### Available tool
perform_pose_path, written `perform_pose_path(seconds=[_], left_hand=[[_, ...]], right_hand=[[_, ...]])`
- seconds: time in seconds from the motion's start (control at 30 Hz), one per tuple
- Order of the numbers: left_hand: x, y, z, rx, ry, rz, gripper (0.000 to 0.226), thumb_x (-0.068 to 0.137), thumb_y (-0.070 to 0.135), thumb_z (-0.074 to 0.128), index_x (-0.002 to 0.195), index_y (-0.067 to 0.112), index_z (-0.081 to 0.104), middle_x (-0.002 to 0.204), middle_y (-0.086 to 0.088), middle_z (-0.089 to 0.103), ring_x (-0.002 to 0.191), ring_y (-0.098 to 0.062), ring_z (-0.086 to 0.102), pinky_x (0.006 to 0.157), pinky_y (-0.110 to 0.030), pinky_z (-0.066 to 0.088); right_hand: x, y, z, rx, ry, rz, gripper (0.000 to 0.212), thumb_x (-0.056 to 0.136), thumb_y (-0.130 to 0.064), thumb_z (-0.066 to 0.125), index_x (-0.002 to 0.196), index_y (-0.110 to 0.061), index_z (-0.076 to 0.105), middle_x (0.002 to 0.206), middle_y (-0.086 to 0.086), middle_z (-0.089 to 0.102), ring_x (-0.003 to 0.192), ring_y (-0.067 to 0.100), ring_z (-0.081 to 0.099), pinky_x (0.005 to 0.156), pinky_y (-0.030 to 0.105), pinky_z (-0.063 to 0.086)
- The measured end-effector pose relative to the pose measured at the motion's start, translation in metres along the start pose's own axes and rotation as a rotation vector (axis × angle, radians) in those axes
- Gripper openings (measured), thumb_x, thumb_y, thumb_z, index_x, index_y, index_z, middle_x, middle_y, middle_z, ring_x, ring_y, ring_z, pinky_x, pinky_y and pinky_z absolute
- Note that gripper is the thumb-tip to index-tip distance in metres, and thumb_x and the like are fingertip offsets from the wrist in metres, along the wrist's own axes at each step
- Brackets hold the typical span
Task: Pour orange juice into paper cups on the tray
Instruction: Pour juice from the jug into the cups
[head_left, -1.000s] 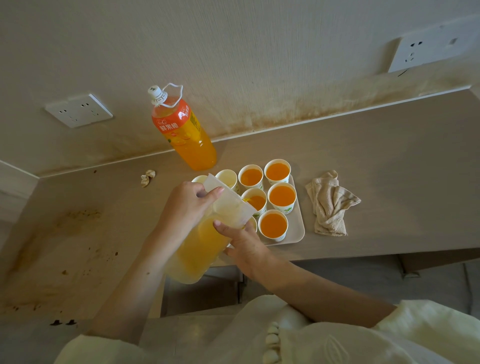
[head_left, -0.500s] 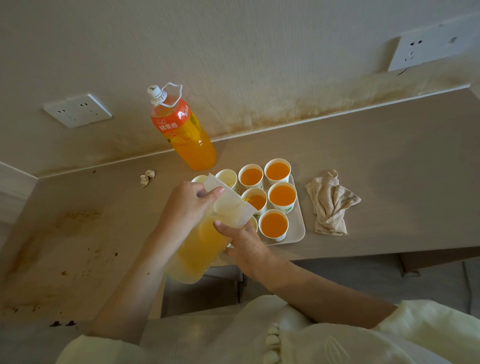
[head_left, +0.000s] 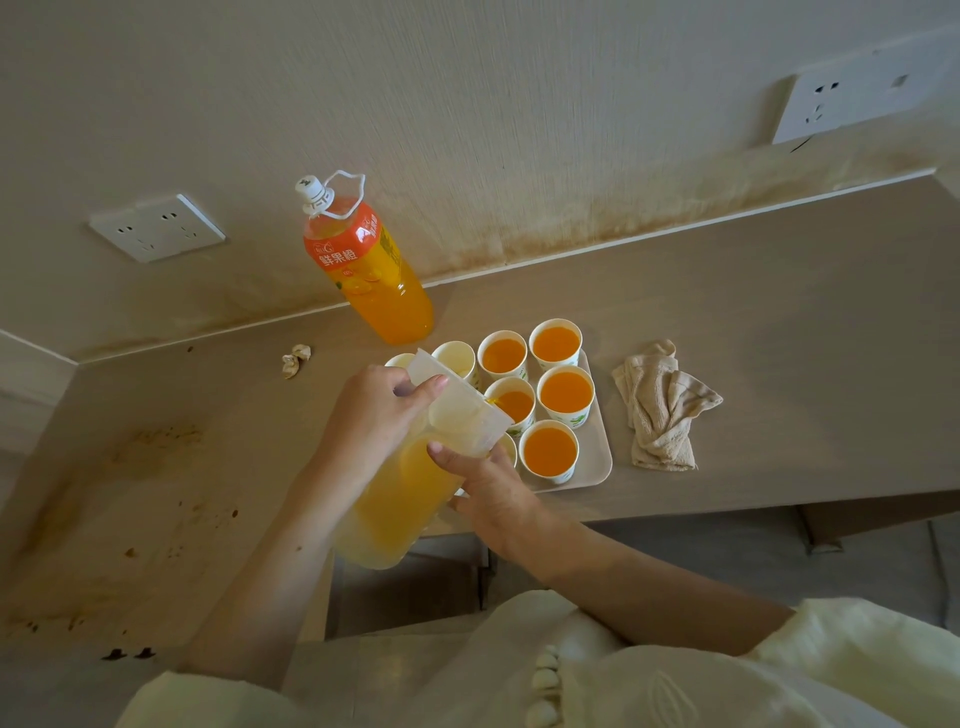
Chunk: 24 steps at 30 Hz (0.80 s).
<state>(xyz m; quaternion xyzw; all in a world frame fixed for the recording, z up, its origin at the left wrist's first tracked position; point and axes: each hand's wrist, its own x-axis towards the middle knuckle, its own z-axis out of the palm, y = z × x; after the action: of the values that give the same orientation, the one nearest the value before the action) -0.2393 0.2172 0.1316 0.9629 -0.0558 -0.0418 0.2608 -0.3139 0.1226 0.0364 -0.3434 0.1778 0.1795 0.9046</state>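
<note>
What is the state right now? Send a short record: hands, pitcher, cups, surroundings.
left hand: grips clear plastic pitcher of orange juice by its white lid
right hand: holds the pitcher's side, lower down
pitcher: tilted, spout over the middle white paper cup, juice running in
full cups: four others hold juice
empty cups: two seen at far left
tray: beige rectangular tray on the table
nearby: capped orange juice bottle behind; crumpled beige cloth to the right

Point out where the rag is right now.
In the head view the crumpled beige rag lies on the counter, just right of the tray.
</note>
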Motion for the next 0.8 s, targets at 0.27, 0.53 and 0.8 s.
perform_pose_path(seconds=[0.27,0.53,0.8], left_hand=[[0.002,0.0021,0.0003,0.009,-0.012,0.001,0.052,0.086,0.046,0.063,0.062,0.0,0.057,0.052,-0.004,0.05,0.05,-0.017,0.046,0.054,-0.03,0.036],[0.0023,0.0025,0.0003,0.012,-0.002,-0.004,0.053,0.085,0.044,0.065,0.063,-0.003,0.058,0.05,-0.005,0.05,0.048,-0.017,0.046,0.054,-0.029,0.036],[0.0025,0.0022,-0.0004,0.029,-0.01,0.009,0.052,0.086,0.045,0.064,0.065,-0.003,0.06,0.054,-0.008,0.054,0.05,-0.018,0.048,0.054,-0.029,0.037]], right_hand=[[0.0028,0.0023,-0.0001,0.019,0.003,-0.002,0.084,0.074,-0.022,0.084,0.141,-0.031,0.035,0.132,0.004,0.055,0.125,0.029,0.049,0.105,0.06,0.04],[0.0035,0.0028,-0.0004,0.021,0.009,0.003,0.082,0.075,-0.023,0.082,0.14,-0.032,0.034,0.132,0.003,0.054,0.127,0.029,0.047,0.107,0.061,0.038],[0.0055,0.0054,0.0001,0.008,-0.004,-0.003,0.092,0.064,-0.032,0.085,0.141,-0.032,0.035,0.133,0.004,0.055,0.126,0.029,0.048,0.106,0.062,0.038]])
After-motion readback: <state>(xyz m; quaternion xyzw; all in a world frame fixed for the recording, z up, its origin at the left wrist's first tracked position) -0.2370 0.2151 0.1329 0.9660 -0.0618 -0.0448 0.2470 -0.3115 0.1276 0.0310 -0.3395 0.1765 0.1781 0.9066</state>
